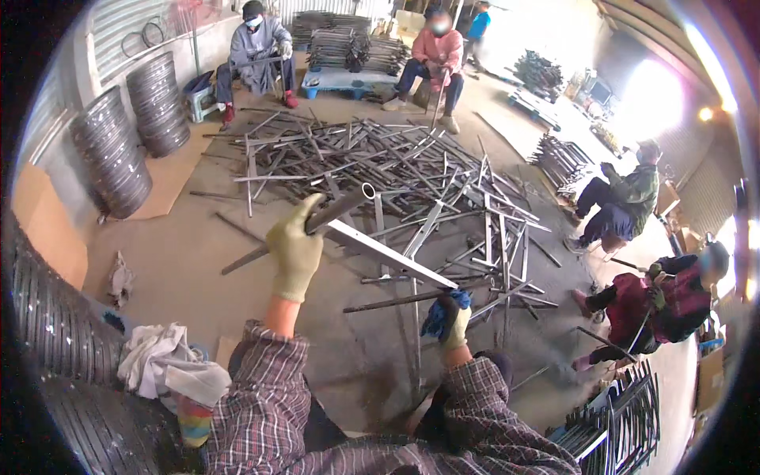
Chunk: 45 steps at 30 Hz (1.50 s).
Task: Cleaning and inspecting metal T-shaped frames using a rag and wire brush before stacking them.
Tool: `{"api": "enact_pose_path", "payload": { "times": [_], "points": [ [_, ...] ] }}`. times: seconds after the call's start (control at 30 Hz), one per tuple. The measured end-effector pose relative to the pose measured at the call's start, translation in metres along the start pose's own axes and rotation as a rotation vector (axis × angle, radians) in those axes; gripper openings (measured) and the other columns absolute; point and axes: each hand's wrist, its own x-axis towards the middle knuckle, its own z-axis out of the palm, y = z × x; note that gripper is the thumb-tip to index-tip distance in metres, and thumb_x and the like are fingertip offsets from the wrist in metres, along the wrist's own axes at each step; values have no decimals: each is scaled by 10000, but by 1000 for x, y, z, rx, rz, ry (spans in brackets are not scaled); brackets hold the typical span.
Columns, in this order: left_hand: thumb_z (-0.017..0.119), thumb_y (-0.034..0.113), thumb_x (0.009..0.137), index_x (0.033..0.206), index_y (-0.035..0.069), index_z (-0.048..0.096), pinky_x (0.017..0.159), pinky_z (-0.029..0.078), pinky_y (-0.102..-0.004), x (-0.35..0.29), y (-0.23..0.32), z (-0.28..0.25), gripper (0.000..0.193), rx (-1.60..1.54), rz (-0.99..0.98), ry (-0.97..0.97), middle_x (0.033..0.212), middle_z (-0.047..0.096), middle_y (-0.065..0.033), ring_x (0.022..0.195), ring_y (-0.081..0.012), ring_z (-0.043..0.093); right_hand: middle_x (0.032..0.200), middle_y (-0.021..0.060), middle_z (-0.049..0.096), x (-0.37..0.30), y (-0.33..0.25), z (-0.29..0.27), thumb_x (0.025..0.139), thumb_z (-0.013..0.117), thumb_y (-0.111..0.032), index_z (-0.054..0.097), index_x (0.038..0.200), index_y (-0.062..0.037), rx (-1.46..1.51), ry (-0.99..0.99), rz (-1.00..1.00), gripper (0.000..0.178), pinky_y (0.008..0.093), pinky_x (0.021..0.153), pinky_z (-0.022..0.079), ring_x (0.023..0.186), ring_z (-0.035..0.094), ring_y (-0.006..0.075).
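Observation:
My left hand (297, 247), in a pale work glove, is closed round a dark round metal tube (342, 209) with an open end. A light flat metal bar (392, 257) runs from that tube down to my right hand (457, 328). There, gloved fingers are closed on a bunched blue cloth (445, 314), pressed against the bar's lower end. A second dark tube (388, 302) passes by the cloth; whether it is joined to the bar I cannot tell. Beyond my hands spreads a large heap of loose metal frame pieces (356, 154).
Ring-ribbed dark stacks (115, 154) stand at the left wall. White rags (170, 360) lie beside my left arm. Seated people (261, 51) work around the heap, two of them at the right. Stacked black bars (621, 423) stand at lower right. A blue pallet (348, 79) bears more metal parts.

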Motion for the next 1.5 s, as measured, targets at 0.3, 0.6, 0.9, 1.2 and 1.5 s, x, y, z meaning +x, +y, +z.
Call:
{"api": "enact_pose_path", "payload": {
  "times": [0.3, 0.6, 0.9, 1.2, 1.5],
  "points": [
    [669, -27, 745, 1104, 131, 690, 698, 517, -411, -9, 0, -14, 393, 40, 105, 60, 909, 700, -156, 805, -341, 680, 751, 5, 583, -15, -16, 17, 853, 684, -172, 604, 918, -65, 60, -43, -87, 148, 249, 567, 439, 644, 543, 106],
    [699, 9, 734, 1057, 161, 706, 662, 507, -393, -5, -26, 0, 357, 74, 48, 54, 888, 700, -112, 809, -325, 674, 625, 36, 559, 18, 0, 12, 878, 588, -136, 627, 825, -21, -302, -45, -485, 132, 268, 466, 447, 505, 553, 150],
    [553, -67, 731, 1037, 36, 704, 702, 505, -384, -3, -99, -32, 356, -82, -215, 329, 869, 705, -163, 766, -321, 672, 486, 25, 516, -16, -138, 97, 936, 513, -250, 573, 642, -47, -234, -129, -394, 362, 261, 396, 406, 360, 495, 133],
    [586, 80, 828, 838, -13, 664, 667, 474, -412, -33, -165, 19, 121, -421, -473, 503, 716, 645, -183, 697, -310, 640, 609, 12, 628, -6, -260, 172, 874, 552, -138, 734, 736, -57, -1047, 57, -1441, 243, 294, 643, 530, 614, 645, 177],
    [551, 86, 846, 854, 3, 692, 642, 480, -406, -34, -145, 29, 163, -388, -569, 385, 734, 686, -148, 705, -287, 670, 871, 58, 714, 17, -289, 164, 886, 596, -129, 683, 922, -24, -688, -150, -863, 140, 298, 636, 512, 773, 665, 158]
  ]
}}
